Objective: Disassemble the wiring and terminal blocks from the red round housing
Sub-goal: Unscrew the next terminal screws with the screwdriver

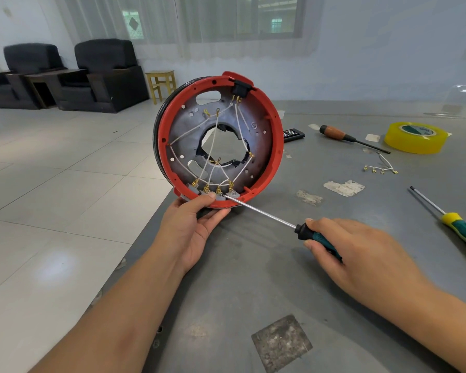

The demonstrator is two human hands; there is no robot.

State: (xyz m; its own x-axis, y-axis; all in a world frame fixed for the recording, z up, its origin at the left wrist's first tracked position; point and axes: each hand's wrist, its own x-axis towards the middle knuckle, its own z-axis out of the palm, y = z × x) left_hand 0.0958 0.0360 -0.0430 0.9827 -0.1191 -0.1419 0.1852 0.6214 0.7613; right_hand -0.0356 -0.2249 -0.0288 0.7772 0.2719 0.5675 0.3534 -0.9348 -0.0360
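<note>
The red round housing [276,135] stands on edge at the grey table's left edge, its open side facing me. White wires [213,146] with brass lugs cross its grey inner plate to several grey terminal blocks [233,194] along the bottom rim and to a black socket [238,90] at the top. My left hand [191,227] grips the bottom rim, thumb on the blocks. My right hand [361,254] holds a green-handled screwdriver [264,212], its tip touching a terminal block.
On the grey table [253,278] to the right lie a wooden-handled screwdriver [345,135], a yellow tape roll [414,137], a loose wire harness [379,168], a yellow-green screwdriver [457,227] and a black bit case [293,134]. Tiled floor, armchairs and a stool are at left.
</note>
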